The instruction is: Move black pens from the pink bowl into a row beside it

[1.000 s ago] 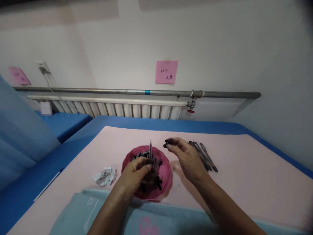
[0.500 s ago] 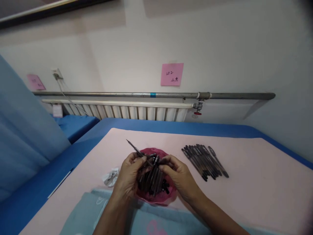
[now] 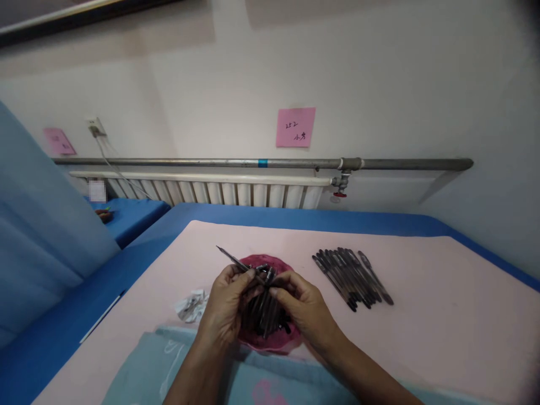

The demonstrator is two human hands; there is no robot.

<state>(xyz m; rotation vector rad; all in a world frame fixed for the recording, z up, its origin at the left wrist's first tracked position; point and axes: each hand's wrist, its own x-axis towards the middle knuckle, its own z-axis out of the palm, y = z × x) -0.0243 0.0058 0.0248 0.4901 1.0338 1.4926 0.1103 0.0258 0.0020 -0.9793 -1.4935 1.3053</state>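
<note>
A dark pen [image 3: 233, 258] lies slanted in my left hand [image 3: 223, 306], which is closed around it, its bare pointed tip aimed up and to the left. Its rear end runs to the pinched fingertips of my right hand [image 3: 306, 306]; any small part between them is hidden. Below both hands stands a round pink basket [image 3: 276, 346]. Several dark pen parts [image 3: 266, 315] are heaped inside it, partly covered by my fingers. To the right, a row of dark pens [image 3: 346, 275] lies side by side on the pink sheet.
Crumpled white paper [image 3: 192, 306] lies left of the basket, and a thin white stick [image 3: 101, 319] is at the sheet's left edge. Light blue cloth [image 3: 244, 382] lies in front of me. A radiator [image 3: 219, 191] and pipe run along the wall; a blue curtain [image 3: 37, 225] hangs left.
My right fingertips have shifted slightly left, closer to my left hand. The pen's tip has dipped a little. At the far left, a hand has come into view by the other blue surface.
</note>
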